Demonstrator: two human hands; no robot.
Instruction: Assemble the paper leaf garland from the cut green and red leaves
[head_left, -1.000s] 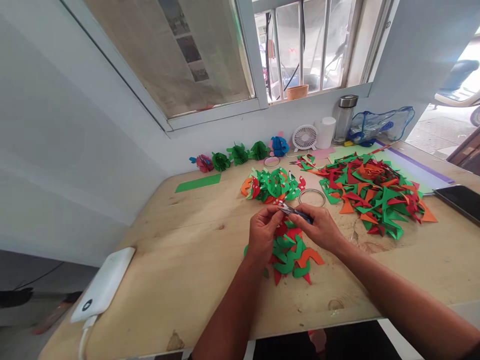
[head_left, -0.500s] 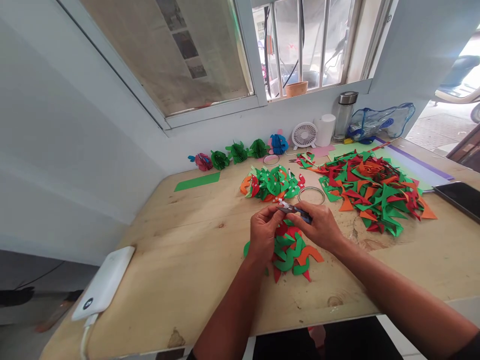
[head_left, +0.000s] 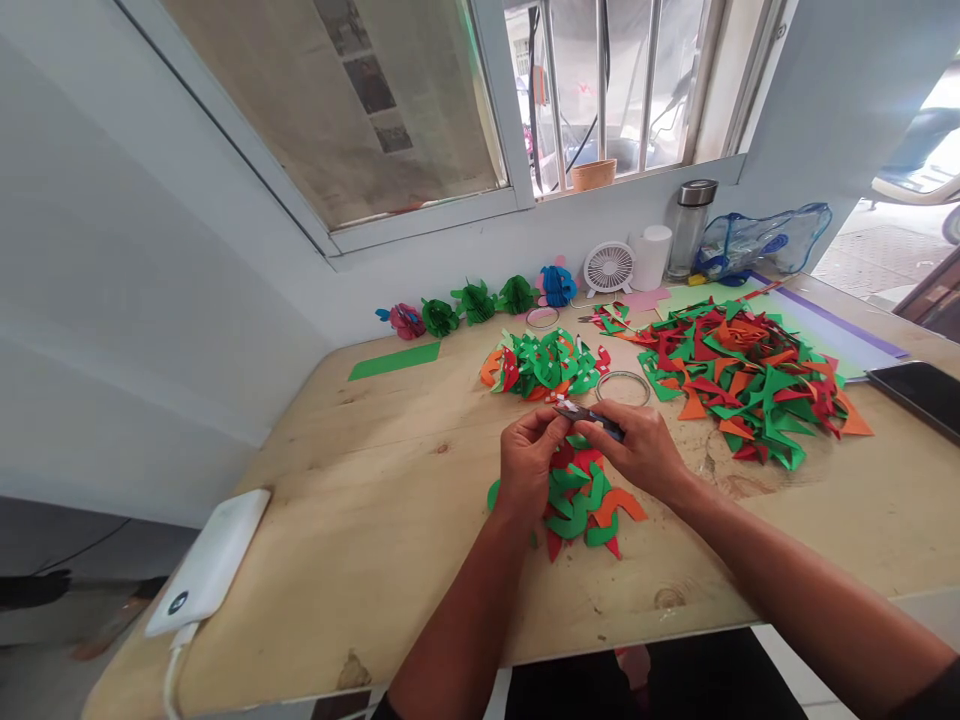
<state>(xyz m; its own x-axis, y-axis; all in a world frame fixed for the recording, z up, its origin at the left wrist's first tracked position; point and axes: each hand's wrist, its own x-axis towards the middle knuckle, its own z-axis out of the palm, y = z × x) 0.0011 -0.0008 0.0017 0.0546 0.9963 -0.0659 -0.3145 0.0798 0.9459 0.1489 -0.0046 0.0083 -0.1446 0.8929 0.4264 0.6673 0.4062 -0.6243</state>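
In the middle of the table, my left hand (head_left: 527, 452) is closed in a pinch at a small white piece (head_left: 564, 402), probably paper or tape; its far side is hidden. My right hand (head_left: 637, 445) grips dark scissors (head_left: 592, 420) whose tips point left and meet the white piece. Beneath both hands lies a pile of curved green, red and orange paper pieces (head_left: 574, 510). Just beyond the fingers is a heap of cut paper shapes with white patches (head_left: 551, 362). A roll of tape or a ring (head_left: 622, 388) rests close to my right hand.
A large pile of paper scraps (head_left: 750, 370) covers the right side, near a black phone (head_left: 919, 395). Folded paper figures (head_left: 476, 302), a small fan (head_left: 609, 268) and a glass bottle (head_left: 686, 235) line the wall. A white power bank (head_left: 214, 560) lies at the left edge.
The hands stay almost in place. The scissors and white piece have shifted only very slightly, and the view has tilted a little.
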